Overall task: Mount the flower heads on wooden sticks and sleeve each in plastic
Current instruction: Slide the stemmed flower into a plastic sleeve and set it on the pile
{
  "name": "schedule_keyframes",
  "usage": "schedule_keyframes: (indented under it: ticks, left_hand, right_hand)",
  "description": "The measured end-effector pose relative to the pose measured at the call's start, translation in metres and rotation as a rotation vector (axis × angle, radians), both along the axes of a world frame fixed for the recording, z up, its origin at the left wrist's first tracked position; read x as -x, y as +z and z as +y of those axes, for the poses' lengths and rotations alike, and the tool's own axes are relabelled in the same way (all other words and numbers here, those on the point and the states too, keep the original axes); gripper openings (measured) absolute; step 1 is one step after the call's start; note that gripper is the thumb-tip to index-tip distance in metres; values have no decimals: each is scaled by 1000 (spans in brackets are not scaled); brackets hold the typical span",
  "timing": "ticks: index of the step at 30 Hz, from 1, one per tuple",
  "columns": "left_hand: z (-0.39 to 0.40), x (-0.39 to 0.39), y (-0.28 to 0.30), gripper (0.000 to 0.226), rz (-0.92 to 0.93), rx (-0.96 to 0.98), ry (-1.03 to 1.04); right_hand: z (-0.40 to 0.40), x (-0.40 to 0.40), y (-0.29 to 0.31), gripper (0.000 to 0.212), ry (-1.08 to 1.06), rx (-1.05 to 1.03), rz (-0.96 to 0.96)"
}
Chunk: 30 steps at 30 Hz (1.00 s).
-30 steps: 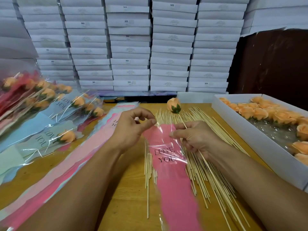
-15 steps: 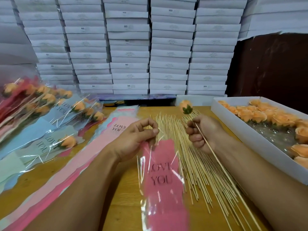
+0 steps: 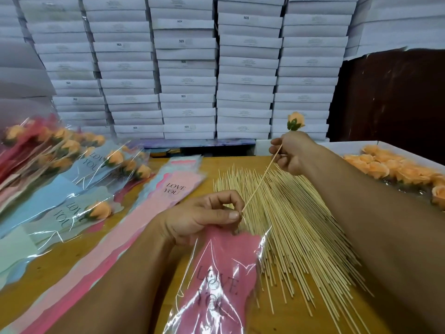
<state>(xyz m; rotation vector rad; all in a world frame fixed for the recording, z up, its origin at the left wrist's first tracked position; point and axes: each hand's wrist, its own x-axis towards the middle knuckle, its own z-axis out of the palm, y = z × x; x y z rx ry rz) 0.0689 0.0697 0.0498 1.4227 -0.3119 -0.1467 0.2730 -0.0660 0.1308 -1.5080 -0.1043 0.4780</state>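
My right hand (image 3: 292, 153) grips a thin wooden stick (image 3: 261, 182) topped by a peach flower head (image 3: 295, 121) with green leaves. My left hand (image 3: 202, 216) pinches the mouth of a pink "LOVE YOU" plastic sleeve (image 3: 216, 280) at the stick's lower tip, above the table (image 3: 72, 256).

Left hand (image 3: 199, 219) pinching, right hand (image 3: 292, 153) fisted, raised higher

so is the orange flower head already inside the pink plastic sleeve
No, the orange flower head sits above the right hand, outside the pink plastic sleeve.
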Motion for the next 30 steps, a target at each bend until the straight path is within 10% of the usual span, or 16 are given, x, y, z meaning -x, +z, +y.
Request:
schedule_keyframes:
  ticks: [30]
  left_hand:
    - [-2,-9,4,9,-70,59,335]
  right_hand:
    - [-10,86,-57,29,461,171,-374]
